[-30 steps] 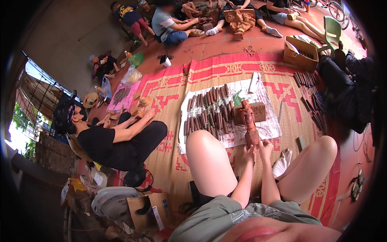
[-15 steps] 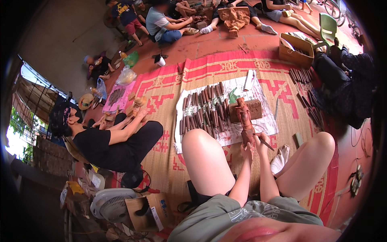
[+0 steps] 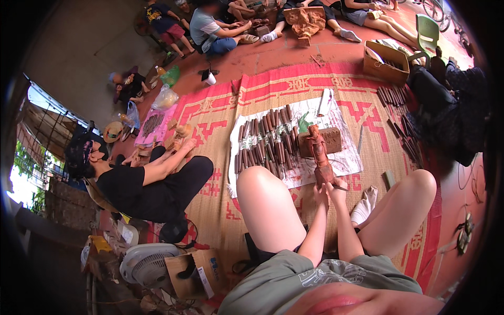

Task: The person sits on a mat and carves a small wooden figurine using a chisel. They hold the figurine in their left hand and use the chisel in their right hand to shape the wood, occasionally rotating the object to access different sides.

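Note:
A reddish-brown carved wooden figure (image 3: 318,149) leans with its upper part against a brown wooden block (image 3: 333,140), its base toward me. My left hand (image 3: 319,194) is closed round the lower end of the figure. Close beside it, my right hand (image 3: 336,192) is closed on a carving chisel (image 3: 341,188); only a short dark piece of it shows at the hand's right side. The chisel's tip is hidden or too small to make out. Left of the block, several dark-handled carving tools (image 3: 270,134) lie in rows on a white printed sheet (image 3: 344,170).
A red-patterned straw mat (image 3: 210,134) lies under everything. More tools (image 3: 404,139) lie at the right, near a wooden box (image 3: 386,65). A person in black (image 3: 136,181) works wood at my left. A fan (image 3: 149,265) and cardboard box (image 3: 194,273) stand near left.
My right hand has moved slightly down and left against the figure's base, and the chisel has turned so less of it shows. The figure has shifted slightly.

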